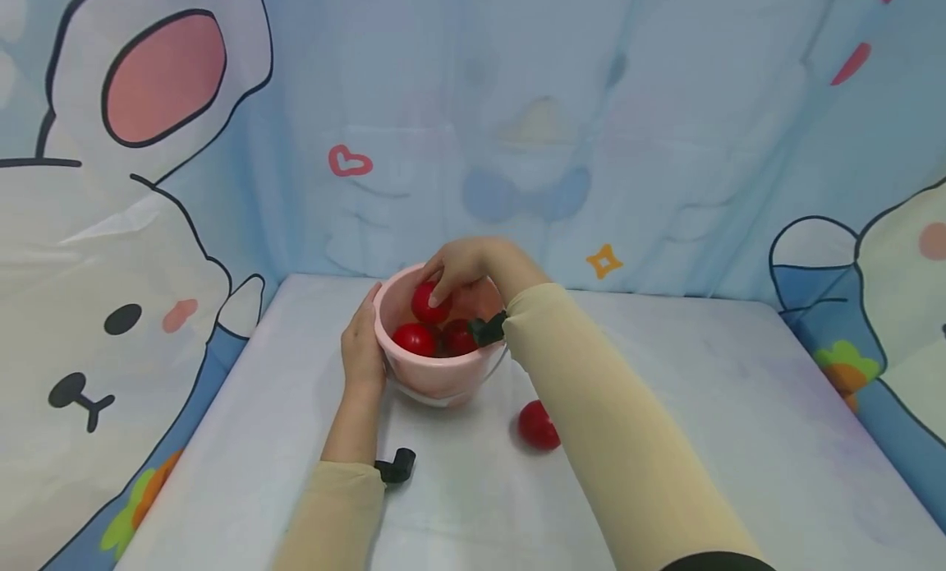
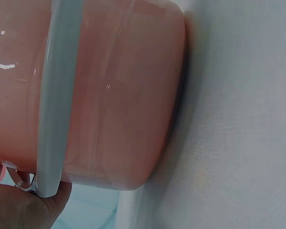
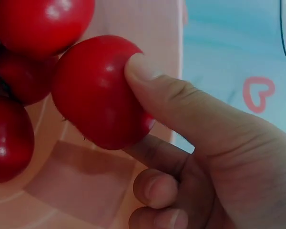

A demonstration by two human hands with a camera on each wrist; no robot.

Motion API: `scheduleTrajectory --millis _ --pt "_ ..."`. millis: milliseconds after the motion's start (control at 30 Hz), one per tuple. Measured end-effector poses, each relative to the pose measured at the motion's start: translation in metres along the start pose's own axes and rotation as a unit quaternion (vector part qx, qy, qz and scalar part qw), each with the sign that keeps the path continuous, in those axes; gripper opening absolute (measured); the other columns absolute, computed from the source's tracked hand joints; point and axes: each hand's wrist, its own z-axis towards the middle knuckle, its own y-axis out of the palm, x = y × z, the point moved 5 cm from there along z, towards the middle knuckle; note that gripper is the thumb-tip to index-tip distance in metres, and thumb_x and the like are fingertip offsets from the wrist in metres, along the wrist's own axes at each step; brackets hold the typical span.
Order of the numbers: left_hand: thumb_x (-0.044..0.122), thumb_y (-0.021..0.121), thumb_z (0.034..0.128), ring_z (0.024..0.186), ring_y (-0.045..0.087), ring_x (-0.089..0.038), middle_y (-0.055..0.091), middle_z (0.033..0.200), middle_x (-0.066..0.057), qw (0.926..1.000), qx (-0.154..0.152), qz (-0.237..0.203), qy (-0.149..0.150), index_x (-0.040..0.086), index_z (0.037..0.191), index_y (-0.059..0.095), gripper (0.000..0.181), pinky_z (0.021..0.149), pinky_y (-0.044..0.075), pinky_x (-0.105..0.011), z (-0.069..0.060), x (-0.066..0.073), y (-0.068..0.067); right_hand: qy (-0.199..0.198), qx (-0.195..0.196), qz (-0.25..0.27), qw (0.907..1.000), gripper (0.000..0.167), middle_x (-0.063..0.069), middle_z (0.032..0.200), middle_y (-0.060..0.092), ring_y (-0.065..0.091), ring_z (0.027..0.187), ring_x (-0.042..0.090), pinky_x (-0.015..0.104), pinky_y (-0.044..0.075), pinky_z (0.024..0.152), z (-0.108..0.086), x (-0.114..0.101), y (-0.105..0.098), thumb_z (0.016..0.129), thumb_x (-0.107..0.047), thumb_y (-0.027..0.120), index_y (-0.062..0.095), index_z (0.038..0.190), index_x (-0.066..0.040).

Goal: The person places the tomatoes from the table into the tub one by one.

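Observation:
A pink bucket (image 1: 436, 374) with a pale handle (image 2: 61, 95) stands on the table, with several red tomatoes (image 1: 415, 339) inside. My left hand (image 1: 362, 345) holds the bucket's left side, near the rim. In the left wrist view, part of that hand (image 2: 26, 205) shows beside the handle's end. Reaching in over the far rim, my right hand (image 1: 466, 263) pinches a tomato (image 3: 97, 93) between thumb and fingers. The held tomato is inside the bucket, above its floor. One more tomato (image 1: 539, 425) lies on the table, partly hidden by the right sleeve.
A white-covered table (image 1: 458, 505) bears the bucket and the loose tomato. Behind it hangs a light blue curtain (image 1: 665, 144) printed with cartoon animals. Each wrist wears a small black camera mount, such as the left mount (image 1: 397, 466).

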Motion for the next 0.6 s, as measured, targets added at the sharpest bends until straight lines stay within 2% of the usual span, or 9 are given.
scheduleTrajectory --millis 167,300,500,600 --pt "0.058 0.043 0.0983 0.139 0.044 -0.007 0.052 0.144 0.02 1.0 -0.001 0.001 0.0 0.048 0.136 0.054 0.04 0.116 0.039 -0.042 0.0004 0.001 0.0013 0.03 -0.011 0.079 0.9964 0.047 0.004 0.127 0.057 0.046 0.125 0.027 0.046 0.056 0.096 0.0002 -0.0015 0.0039 0.085 -0.02 0.077 0.064 0.129 -0.03" --pt "0.057 0.043 0.0987 0.14 0.043 -0.008 0.052 0.145 0.019 1.0 -0.002 0.0 -0.002 0.047 0.137 0.054 0.041 0.117 0.038 -0.042 0.0001 -0.0002 0.0024 0.03 -0.008 0.052 0.9982 0.046 0.003 0.127 0.057 0.046 0.125 0.025 0.044 0.056 0.096 -0.0022 -0.0036 0.0041 0.087 -0.022 0.074 0.063 0.131 -0.032" --pt "0.056 0.043 0.0995 0.138 0.044 -0.004 0.053 0.144 0.02 0.9999 -0.007 -0.008 -0.002 0.048 0.135 0.055 0.039 0.116 0.039 -0.038 0.0007 0.0004 0.0053 -0.009 0.016 -0.005 0.9998 0.048 0.0 0.134 0.059 0.05 0.124 0.022 0.039 0.056 0.095 -0.0074 -0.0062 -0.0017 0.091 -0.029 0.069 0.059 0.138 -0.031" --pt "0.053 0.042 0.1008 0.137 0.045 -0.004 0.053 0.144 0.02 0.9999 -0.008 -0.013 -0.007 0.045 0.137 0.055 0.039 0.116 0.039 -0.036 0.0007 0.0012 0.0063 -0.014 0.025 -0.024 0.9993 0.046 0.0 0.135 0.06 0.052 0.122 0.022 0.037 0.055 0.095 -0.0086 -0.004 -0.004 0.093 -0.032 0.066 0.058 0.139 -0.031"
